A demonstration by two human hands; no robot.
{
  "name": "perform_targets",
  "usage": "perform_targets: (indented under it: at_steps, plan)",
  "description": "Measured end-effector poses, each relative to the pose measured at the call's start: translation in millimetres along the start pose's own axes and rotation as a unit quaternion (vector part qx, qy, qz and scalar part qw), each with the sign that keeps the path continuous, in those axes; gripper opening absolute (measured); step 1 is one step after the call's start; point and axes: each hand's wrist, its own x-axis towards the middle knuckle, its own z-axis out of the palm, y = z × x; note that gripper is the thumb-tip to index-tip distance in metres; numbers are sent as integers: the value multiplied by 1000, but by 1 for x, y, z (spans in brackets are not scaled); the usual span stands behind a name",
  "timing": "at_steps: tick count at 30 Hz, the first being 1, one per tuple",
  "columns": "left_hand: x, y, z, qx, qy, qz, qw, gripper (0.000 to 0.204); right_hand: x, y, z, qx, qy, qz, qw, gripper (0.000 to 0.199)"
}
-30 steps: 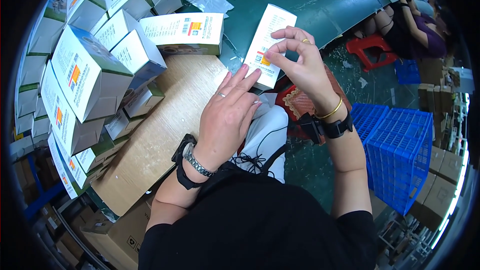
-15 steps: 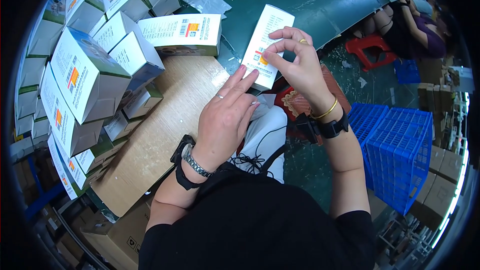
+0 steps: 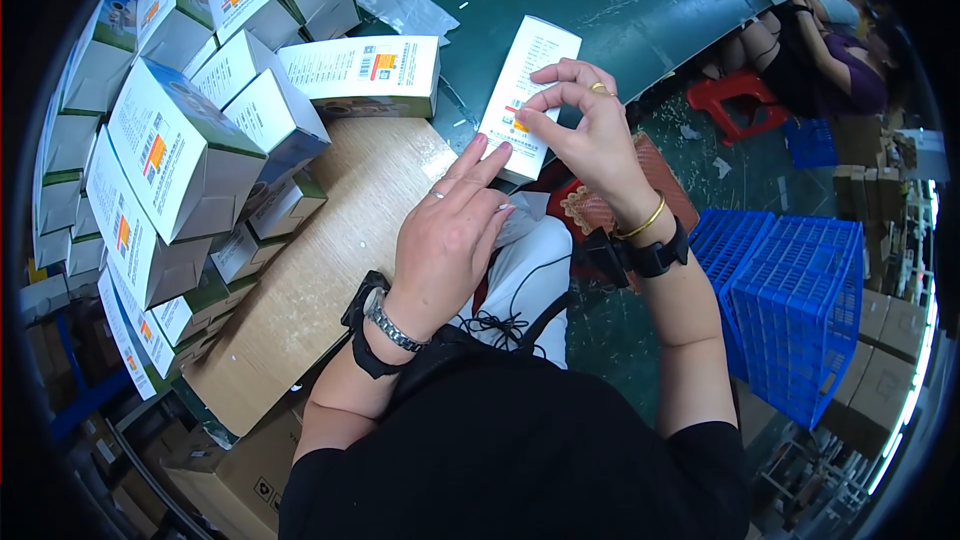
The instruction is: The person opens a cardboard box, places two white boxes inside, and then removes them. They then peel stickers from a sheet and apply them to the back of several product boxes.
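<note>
A white carton [image 3: 541,45] with printed text and a barcode lies on the green tabletop in front of me. My left hand [image 3: 452,240] is open, its fingertips resting on the carton's near left edge. Over the printed face, my right hand [image 3: 592,130] closes thumb and index finger at an orange sticker [image 3: 519,126], its fingertips down against the carton. The fingers hide part of the sticker, so I cannot tell how much of it is stuck down. Beside this carton, to the left, another white carton [image 3: 345,62] lies with an orange sticker showing on its face.
Similar cartons [image 3: 160,155] are piled on the left, along a wooden board [image 3: 320,220]. Clear plastic film [image 3: 405,5] lies farther back. Right of me are blue plastic crates [image 3: 795,310], a red stool [image 3: 735,105] and a seated person [image 3: 835,60].
The carton and my right hand have shifted very slightly left. My right thumb and index finger stay at the orange sticker; my left hand has barely moved.
</note>
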Motion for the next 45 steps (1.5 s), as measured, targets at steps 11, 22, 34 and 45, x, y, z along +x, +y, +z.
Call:
perform_targets:
  at_steps: [11,22,34,45]
  plan:
    - [0,-3,1,-10,5,7,1000,9,-6,-3,30,-10,96,-14,995,30]
    - [-13,-11,2,-138,-27,-82,987,15,-18,7,52,60,98,-59,992,32]
    - [-47,7,14,-168,-132,38,976,17,-77,-29,11,-122,58,149,979,76]
    - [-94,8,-32,-185,-79,37,979,14,-65,-26,-24,-60,106,66,990,70]
